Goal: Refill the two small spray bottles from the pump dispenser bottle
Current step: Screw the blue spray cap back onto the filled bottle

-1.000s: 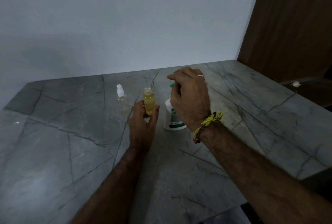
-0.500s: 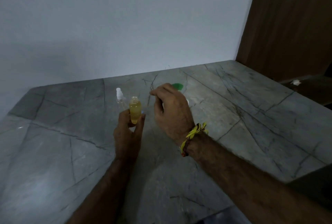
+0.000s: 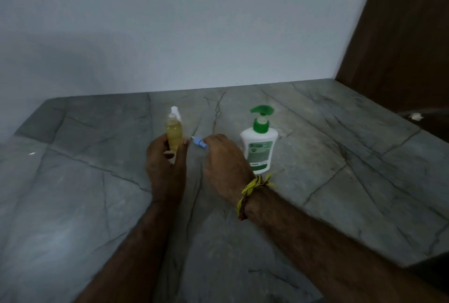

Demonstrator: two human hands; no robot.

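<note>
- Head view: a small spray bottle filled with yellow liquid is held upright by the left hand, the fingers and thumb being curled round its lower half; its neck is uncapped.
- A second small bottle with a white cap is seen directly behind the held one, at 12 o'clock from it, mostly hidden; whether it stands on the table cannot be told.
- A pale blue spray cap is pinched at the fingertips of the right hand, just at 3 o'clock of the held bottle and apart from it.
- The pump dispenser bottle, white with a green pump head and a green label, is stood upright on the grey veined table, at 3 o'clock of the right hand and just beside it.
- A yellow thread band is worn on the right wrist.
- A dark wooden panel is seen at 2 o'clock, beyond the table edge.
</note>
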